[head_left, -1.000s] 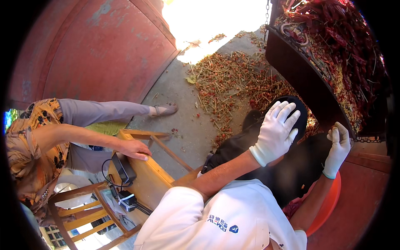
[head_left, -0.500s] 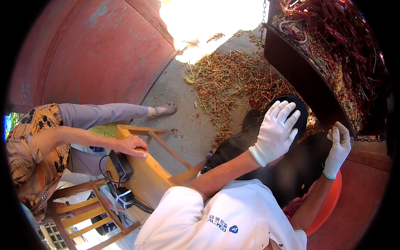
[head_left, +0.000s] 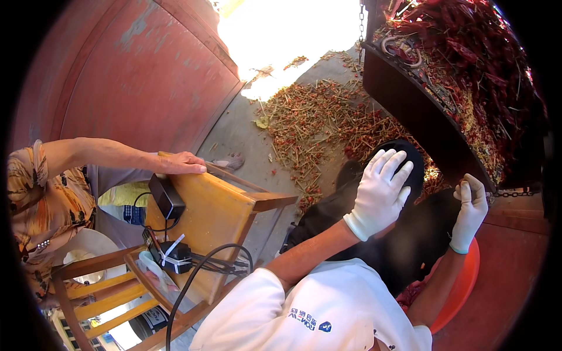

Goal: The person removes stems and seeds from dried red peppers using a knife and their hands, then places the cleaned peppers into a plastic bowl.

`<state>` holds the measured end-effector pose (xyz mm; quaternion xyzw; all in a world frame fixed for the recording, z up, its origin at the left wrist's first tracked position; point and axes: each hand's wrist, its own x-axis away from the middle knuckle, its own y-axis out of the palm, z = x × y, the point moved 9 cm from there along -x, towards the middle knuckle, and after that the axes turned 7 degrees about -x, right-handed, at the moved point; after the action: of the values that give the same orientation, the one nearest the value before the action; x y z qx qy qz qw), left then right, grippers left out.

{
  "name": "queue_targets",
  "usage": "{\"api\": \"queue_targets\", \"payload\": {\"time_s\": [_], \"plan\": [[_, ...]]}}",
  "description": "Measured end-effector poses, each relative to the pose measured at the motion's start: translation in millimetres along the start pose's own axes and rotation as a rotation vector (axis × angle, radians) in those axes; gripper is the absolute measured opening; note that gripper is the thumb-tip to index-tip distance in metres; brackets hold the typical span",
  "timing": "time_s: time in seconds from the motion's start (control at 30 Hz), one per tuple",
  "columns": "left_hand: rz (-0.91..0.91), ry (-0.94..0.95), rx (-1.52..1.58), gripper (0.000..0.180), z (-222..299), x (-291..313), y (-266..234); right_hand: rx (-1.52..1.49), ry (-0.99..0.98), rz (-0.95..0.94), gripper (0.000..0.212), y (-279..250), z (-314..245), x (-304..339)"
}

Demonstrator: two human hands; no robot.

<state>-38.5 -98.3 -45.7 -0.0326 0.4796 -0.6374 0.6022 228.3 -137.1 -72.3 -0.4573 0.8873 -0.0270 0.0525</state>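
Holding white-gloved L hand open, back up, fingers slightly spread, over or on black-trousered knee just L of cart; can't tell re contact. Holding R hand, also gloved, w/ fingers bent in twd thumb, right by cart's near corner; can't tell re grip or any small item in there. Can see dried red chillies heaped inside cart, w/ yellowish bits along its edge, plus chain at its far corner. Can also see stems w/ red scraps strewn on grey floor, L of cart. Below cart's near corner: red tub, partly hidden. Well L of cart: wooden chair w/ co-worker's bare hand on its edge, black box & cables on seat; beyond, also L of cart, red metal panel.
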Motion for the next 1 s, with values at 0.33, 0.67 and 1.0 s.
{"api": "queue_targets", "payload": {"time_s": [0.33, 0.67, 1.0], "plan": [[0.013, -0.02, -0.013, 0.05, -5, -1, -3, 0.002, -0.002, 0.01, 0.017, 1, -4, 2], [0.024, -0.025, -0.081, 0.051, -15, -8, -6, 0.008, -0.009, 0.008, 0.018, -3, -2, 2], [0.077, -0.068, -0.113, 0.05, -30, -5, -20, 0.012, -0.008, 0.023, 0.023, -7, -1, 6]]}}
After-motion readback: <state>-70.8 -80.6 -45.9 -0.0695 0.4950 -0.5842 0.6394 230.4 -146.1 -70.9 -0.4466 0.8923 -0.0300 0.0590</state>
